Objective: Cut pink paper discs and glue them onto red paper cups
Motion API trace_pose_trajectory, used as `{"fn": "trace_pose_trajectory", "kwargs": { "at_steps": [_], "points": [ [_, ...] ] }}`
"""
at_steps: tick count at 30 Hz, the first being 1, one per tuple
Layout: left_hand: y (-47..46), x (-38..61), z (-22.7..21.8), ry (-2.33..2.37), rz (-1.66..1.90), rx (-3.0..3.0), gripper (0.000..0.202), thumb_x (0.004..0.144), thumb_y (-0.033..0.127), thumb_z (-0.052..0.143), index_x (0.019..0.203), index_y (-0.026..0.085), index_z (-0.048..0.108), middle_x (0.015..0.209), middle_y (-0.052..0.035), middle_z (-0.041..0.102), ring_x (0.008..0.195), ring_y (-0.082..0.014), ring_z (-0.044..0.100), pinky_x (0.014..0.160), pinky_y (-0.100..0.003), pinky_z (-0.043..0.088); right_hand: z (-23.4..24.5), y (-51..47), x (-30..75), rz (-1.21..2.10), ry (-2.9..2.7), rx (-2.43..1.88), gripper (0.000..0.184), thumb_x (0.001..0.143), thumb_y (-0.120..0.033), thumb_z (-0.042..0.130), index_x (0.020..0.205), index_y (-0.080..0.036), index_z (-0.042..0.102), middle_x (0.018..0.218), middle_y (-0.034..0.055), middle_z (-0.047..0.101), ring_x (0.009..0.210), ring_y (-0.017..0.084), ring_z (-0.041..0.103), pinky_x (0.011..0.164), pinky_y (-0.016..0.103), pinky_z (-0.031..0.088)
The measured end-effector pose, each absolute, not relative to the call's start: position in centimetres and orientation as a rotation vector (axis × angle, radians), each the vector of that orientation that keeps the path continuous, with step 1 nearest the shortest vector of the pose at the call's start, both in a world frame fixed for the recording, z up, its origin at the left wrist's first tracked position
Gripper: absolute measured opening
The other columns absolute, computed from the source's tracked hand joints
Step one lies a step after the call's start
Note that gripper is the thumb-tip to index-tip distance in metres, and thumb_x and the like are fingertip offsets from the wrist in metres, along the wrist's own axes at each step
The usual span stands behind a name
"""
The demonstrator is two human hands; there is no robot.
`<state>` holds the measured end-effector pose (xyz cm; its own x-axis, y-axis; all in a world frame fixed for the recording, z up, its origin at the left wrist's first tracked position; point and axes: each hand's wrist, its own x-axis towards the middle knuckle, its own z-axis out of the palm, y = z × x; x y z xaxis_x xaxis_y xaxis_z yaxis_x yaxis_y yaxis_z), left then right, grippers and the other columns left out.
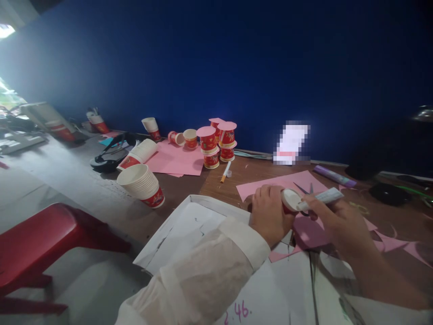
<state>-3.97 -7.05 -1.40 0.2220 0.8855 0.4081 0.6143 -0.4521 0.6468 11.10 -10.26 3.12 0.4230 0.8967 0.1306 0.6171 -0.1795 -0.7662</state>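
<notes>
My left hand (269, 212) is wrapped round a red paper cup (291, 198), whose white round end faces right. In my right hand (341, 223) is a glue stick (326, 197) with a pale printed barrel. Its tip meets the edge of that white end. Under my hands lies a piece of pink paper (309, 232). Scissors (311, 188), partly hidden by my right hand, rest on a larger pink sheet (274, 184). Further back stand stacked red cups (207, 143) with pink paper discs between and on top of them.
Nested paper cups (142, 183) stand at left, near another nested stack (144, 151) lying tilted. Pink sheets (176, 158) lie behind. A white-and-orange stick (225, 172), a purple tube (334, 176) and paper scraps (392, 243) are on the table. A red stool (61, 230) stands left.
</notes>
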Motion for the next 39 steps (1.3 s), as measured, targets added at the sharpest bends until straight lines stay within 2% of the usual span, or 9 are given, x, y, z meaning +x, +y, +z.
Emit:
{"fn": "trace_pose_trajectory", "kwargs": {
  "at_steps": [6,11,15,21,25,33,39],
  "points": [
    [-6.8,-3.9,-0.3,1.498,1.067,1.914,0.044,0.080,0.040,0.082,0.113,0.023,0.059,0.117,-0.0101,0.066,0.116,-0.0326,0.060,0.099,-0.048,0.048,2.6,-10.6,10.6,0.441,-1.295,-1.773,0.053,0.077,-0.075,0.059,0.072,-0.023,0.068,0.070,0.0029,0.070,0.074,0.025,0.065,0.072,0.035,0.047],
    [-6.6,-3.8,0.1,1.512,1.083,1.770,0.042,0.076,0.044,0.084,0.104,0.023,0.062,0.114,-0.0103,0.068,0.115,-0.0324,0.062,0.099,-0.047,0.048,2.4,-10.7,10.3,0.425,-1.326,-1.688,0.052,0.082,-0.072,0.061,0.085,-0.022,0.073,0.072,0.0033,0.069,0.073,0.024,0.065,0.070,0.033,0.048],
    [-6.4,-3.9,-0.5,1.483,1.122,1.741,0.043,0.076,0.045,0.085,0.105,0.023,0.062,0.114,-0.0093,0.067,0.114,-0.0314,0.062,0.099,-0.045,0.048,1.9,-10.4,10.2,0.518,-1.231,-1.643,0.049,0.086,-0.069,0.062,0.091,-0.022,0.075,0.071,0.0019,0.067,0.075,0.022,0.063,0.072,0.033,0.048],
    [-6.4,-4.1,-0.4,1.443,1.147,1.655,0.049,0.075,0.045,0.087,0.108,0.022,0.059,0.118,-0.0105,0.065,0.116,-0.0307,0.060,0.098,-0.043,0.047,0.9,-9.6,11.0,0.575,-1.097,-1.705,0.045,0.081,-0.066,0.067,0.091,-0.023,0.077,0.074,0.0033,0.071,0.073,0.023,0.064,0.073,0.036,0.050],
    [-6.5,-4.0,-0.5,1.466,1.135,1.725,0.053,0.073,0.049,0.089,0.107,0.022,0.059,0.117,-0.0107,0.064,0.117,-0.0318,0.059,0.100,-0.044,0.046,0.9,-9.8,11.0,0.567,-1.074,-1.598,0.040,0.082,-0.064,0.070,0.091,-0.025,0.075,0.070,0.0003,0.067,0.072,0.021,0.062,0.074,0.035,0.049],
    [-6.6,-3.7,-0.8,1.479,1.136,1.798,0.056,0.072,0.046,0.090,0.112,0.023,0.058,0.119,-0.0103,0.064,0.118,-0.0313,0.058,0.103,-0.045,0.046,1.6,-10.1,10.1,0.470,-1.163,-1.654,0.053,0.077,-0.070,0.068,0.093,-0.021,0.077,0.081,0.0058,0.073,0.072,0.023,0.065,0.074,0.038,0.054],
    [-7.1,-4.5,0.4,1.383,1.078,1.828,0.051,0.079,0.045,0.080,0.120,0.023,0.059,0.122,-0.0108,0.067,0.120,-0.0321,0.058,0.107,-0.047,0.044,1.2,-9.8,10.9,0.523,-1.112,-1.671,0.054,0.077,-0.073,0.068,0.092,-0.022,0.076,0.076,0.0036,0.071,0.078,0.024,0.066,0.074,0.036,0.050]
  ]
}}
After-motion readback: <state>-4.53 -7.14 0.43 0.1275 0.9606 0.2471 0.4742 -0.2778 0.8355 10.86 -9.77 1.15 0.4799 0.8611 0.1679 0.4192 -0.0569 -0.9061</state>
